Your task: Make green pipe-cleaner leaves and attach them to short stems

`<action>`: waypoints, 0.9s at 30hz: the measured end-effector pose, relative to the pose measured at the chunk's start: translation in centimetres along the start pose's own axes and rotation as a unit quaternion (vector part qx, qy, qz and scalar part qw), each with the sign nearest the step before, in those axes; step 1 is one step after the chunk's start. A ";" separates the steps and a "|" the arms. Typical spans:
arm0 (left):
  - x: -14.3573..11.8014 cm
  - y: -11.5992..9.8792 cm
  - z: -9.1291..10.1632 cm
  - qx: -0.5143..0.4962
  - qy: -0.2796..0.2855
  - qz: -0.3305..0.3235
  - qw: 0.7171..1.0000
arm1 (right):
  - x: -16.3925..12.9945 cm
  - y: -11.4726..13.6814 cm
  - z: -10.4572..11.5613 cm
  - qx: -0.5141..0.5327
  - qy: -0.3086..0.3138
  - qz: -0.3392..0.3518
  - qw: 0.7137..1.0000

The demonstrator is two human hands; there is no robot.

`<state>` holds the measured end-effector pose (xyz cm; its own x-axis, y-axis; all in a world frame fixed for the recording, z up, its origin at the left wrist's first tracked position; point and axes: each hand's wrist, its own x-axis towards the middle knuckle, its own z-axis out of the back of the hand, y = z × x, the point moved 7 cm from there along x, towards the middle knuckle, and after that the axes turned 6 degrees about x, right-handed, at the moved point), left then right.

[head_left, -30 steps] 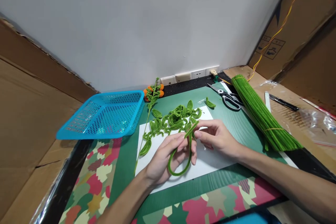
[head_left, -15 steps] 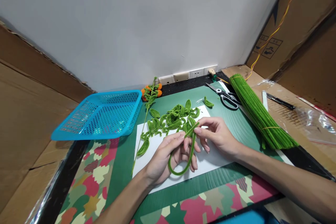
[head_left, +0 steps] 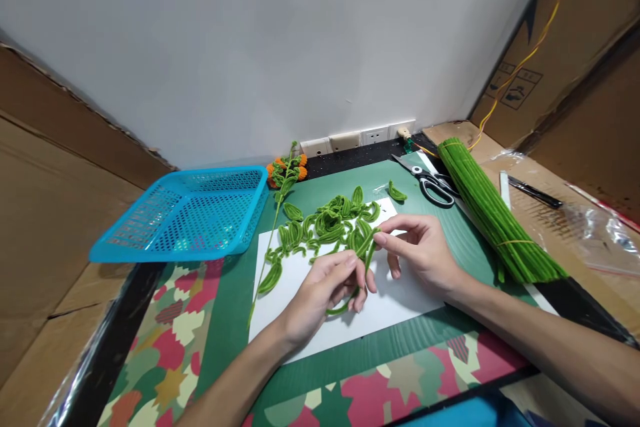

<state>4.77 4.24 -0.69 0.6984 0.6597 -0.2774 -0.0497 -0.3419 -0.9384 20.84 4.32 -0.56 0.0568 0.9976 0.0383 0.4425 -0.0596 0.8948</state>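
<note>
A bent green pipe cleaner [head_left: 371,255] runs between my two hands over a white sheet of paper [head_left: 300,345]. My left hand [head_left: 333,290] pinches it, and its lower loop shows partly behind the fingers. At the upper end, the thumb and forefinger of my right hand [head_left: 417,250] are closed on it. Just beyond lies a heap of green pipe-cleaner leaves [head_left: 330,220], with a single leaf [head_left: 397,191] apart to the right. A long green stem [head_left: 270,240] with small leaves crosses the paper's left edge.
A blue plastic basket [head_left: 250,227] stands at left. Orange flowers [head_left: 301,167] lie by the wall. Black-handled scissors [head_left: 435,190] rest beside a tied bundle of green pipe cleaners [head_left: 500,213]. A black craft knife [head_left: 535,193] is farther right, near a yellow cable [head_left: 535,47].
The left fingers have curled in over the pipe cleaner, so its loop is now more hidden. My right hand stays at the upper end. The view has shifted slightly.
</note>
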 end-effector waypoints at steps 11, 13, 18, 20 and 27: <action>-0.2 0.2 0.1 0.028 -0.005 0.014 0.999 | -0.1 0.2 -0.3 -0.005 0.016 0.001 1.000; -0.2 0.1 0.1 0.016 -0.008 0.015 1.000 | -0.1 0.1 -0.4 -0.006 0.016 -0.005 1.000; -0.3 -0.1 -0.1 -0.020 -0.015 0.012 1.000 | -0.3 -0.2 -0.8 -0.005 0.032 -0.029 0.999; -0.3 -0.1 -0.2 -0.021 -0.013 0.011 1.000 | -0.4 -0.2 -1.1 -0.009 0.044 -0.039 0.998; -0.3 0.1 -0.3 -0.029 -0.004 0.011 1.000 | -0.6 -0.3 -1.7 -0.005 0.060 -0.052 0.997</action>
<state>4.76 3.85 -0.62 0.6914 0.6573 -0.3000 -0.0230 -0.3949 -0.9184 19.18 3.85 -0.11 -0.0969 0.9953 -0.0027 0.4313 0.0444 0.9011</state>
